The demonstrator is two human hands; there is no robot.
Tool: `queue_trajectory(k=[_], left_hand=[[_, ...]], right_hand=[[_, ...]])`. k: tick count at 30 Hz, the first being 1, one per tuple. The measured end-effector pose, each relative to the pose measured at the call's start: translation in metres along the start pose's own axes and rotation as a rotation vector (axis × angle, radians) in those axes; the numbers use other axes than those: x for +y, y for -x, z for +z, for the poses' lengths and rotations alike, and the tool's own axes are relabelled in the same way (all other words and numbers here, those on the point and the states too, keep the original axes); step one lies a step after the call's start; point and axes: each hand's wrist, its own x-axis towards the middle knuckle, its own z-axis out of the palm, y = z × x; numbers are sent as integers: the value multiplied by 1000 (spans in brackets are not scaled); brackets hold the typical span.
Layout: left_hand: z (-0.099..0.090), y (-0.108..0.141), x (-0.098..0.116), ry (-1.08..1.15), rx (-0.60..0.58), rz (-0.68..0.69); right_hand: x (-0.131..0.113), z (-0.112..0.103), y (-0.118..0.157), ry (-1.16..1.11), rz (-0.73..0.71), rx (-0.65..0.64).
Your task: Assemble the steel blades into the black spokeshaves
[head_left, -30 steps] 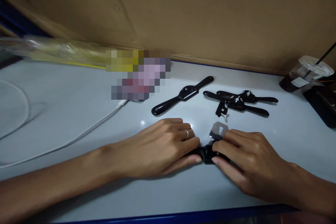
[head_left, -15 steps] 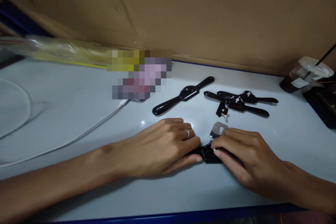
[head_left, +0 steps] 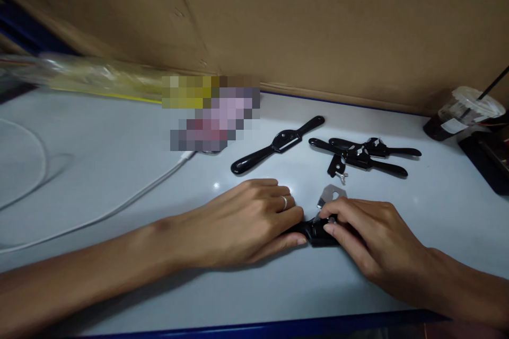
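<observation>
A black spokeshave [head_left: 323, 238] lies flat on the table before me. My left hand [head_left: 258, 220], wearing a ring, is wrapped around its left handle, mostly hiding it. The thumb and index finger of my right hand [head_left: 374, 233] are at a small silver screw [head_left: 331, 220] on the spokeshave's body. Its right handle is out of sight under that hand. Just beyond the right fingertips is a flat silver blade [head_left: 333, 194] with a slot in it. A black cap plate [head_left: 337, 166] with a silver wing screw [head_left: 342, 177] lies farther back.
Another spokeshave body [head_left: 284, 142] rests behind my left hand. Two spokeshaves [head_left: 358, 156] with silver screws lie side by side to the right. A plastic drink cup [head_left: 453, 116] stands at the back right near a black object [head_left: 487, 161]. A white cable [head_left: 131, 201] runs across the left side.
My right thumb and index finger have moved slightly apart and shifted at the spokeshave's body, so the silver screw shows more. My left hand stays still.
</observation>
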Motion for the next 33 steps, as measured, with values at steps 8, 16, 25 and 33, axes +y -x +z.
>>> queue_trajectory(k=[8,16,25,33], left_hand=[[0,-1,0,2,15,10],[0,-1,1,-1,10,5],[1,1,0,-3,-4,-2],[0,0,1,-5,-1,4]], right_hand=[[-1,-6,-6,-80,11,-72],[1,-2,-5,-21,-54,1],[0,-4,-5,42,-34,-45],[3,-7,-7,7,-11,-52]])
